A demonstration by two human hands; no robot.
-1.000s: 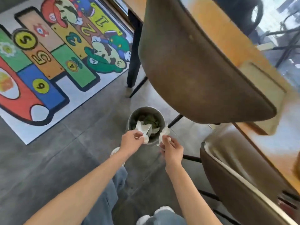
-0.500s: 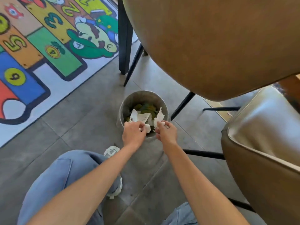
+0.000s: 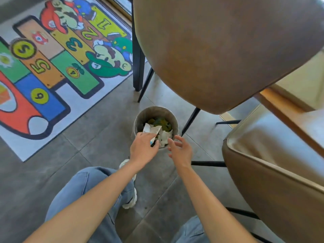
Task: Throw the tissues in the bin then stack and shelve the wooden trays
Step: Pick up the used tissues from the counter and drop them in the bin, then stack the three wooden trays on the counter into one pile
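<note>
Brown chair (image 3: 219, 50) overhangs bin (image 3: 140, 118); rug (image 3: 52, 67) left.

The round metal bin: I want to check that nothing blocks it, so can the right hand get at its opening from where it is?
Probably yes: the right hand hovers open at the round metal bin rim, and the opening is uncovered.

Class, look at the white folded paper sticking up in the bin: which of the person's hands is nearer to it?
Left. The left hand touches the folded paper at the bin rim, apparently pinching its lower edge; the right hand is open, apart from it.
</note>
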